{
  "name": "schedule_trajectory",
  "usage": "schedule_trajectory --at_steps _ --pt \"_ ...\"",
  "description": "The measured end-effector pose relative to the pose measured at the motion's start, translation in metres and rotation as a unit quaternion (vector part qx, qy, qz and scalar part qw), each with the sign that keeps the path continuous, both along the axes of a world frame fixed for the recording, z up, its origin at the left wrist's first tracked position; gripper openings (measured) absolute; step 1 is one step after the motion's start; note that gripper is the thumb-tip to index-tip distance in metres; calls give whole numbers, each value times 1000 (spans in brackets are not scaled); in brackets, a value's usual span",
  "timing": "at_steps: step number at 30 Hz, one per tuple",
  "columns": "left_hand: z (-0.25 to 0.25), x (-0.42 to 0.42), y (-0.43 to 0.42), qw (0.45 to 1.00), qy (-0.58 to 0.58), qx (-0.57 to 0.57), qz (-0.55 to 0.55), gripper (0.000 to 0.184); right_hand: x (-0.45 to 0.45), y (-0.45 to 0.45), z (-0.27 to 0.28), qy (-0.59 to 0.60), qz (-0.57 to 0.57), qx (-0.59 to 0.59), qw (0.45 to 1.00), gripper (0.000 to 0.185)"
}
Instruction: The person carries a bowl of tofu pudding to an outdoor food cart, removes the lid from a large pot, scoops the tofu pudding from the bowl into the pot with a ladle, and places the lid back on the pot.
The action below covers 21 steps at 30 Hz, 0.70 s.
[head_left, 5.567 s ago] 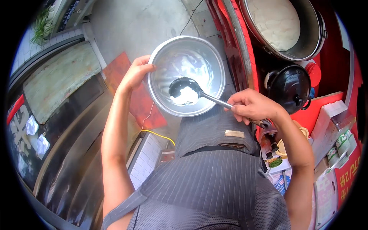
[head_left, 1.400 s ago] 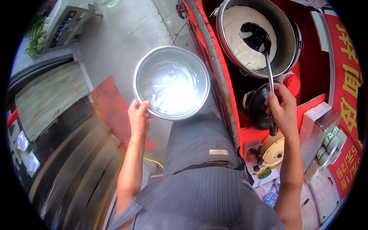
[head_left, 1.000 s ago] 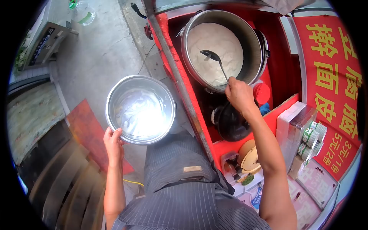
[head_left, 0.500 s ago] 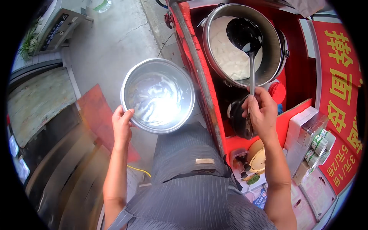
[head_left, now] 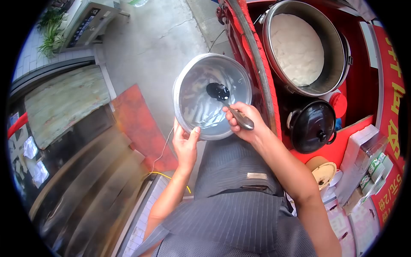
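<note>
My left hand [head_left: 185, 147] grips the lower left rim of a round metal basin [head_left: 197, 106], thumb over the edge. White smears coat the inside of this basin. In my right hand [head_left: 250, 122] is the handle of a ladle with a dark bowl [head_left: 218, 91]. The ladle's bowl is inside the basin and has white bits on it. To the right stands a deep steel pot [head_left: 329, 75] holding a thick, pale white mass [head_left: 297, 49] with a lumpy surface.
The pot sits in a red cart with a metal-edged side [head_left: 260, 64] right of the basin. Near it are a black lidded pot [head_left: 313, 126], a red lid [head_left: 338, 105] and stacked cups [head_left: 374, 171]. At left stands a counter with a greenish top [head_left: 68, 103].
My right hand has brought the ladle left, out of the steel pot and into the basin. My left hand still holds the basin. The camera view has shifted left.
</note>
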<state>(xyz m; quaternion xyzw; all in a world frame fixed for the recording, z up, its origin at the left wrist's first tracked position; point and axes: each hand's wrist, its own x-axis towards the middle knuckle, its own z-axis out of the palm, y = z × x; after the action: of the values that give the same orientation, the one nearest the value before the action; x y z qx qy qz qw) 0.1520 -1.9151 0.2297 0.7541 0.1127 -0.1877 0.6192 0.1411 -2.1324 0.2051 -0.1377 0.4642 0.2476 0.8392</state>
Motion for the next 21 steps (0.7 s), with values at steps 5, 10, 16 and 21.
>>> schedule_trajectory --at_steps 5,10,16,21 --pt "-8 -17 7 999 -20 23 -13 26 8 0 -9 -3 -67 43 997 20" --pt "-7 -26 4 1000 16 -9 -18 34 11 0 -15 -5 -98 59 993 20" --pt "-5 -31 -3 999 -21 14 -39 34 14 5 -18 -34 -118 66 990 19" --pt "-13 -34 1 1000 -13 -3 -26 35 7 10 -9 -68 -84 0 994 24"
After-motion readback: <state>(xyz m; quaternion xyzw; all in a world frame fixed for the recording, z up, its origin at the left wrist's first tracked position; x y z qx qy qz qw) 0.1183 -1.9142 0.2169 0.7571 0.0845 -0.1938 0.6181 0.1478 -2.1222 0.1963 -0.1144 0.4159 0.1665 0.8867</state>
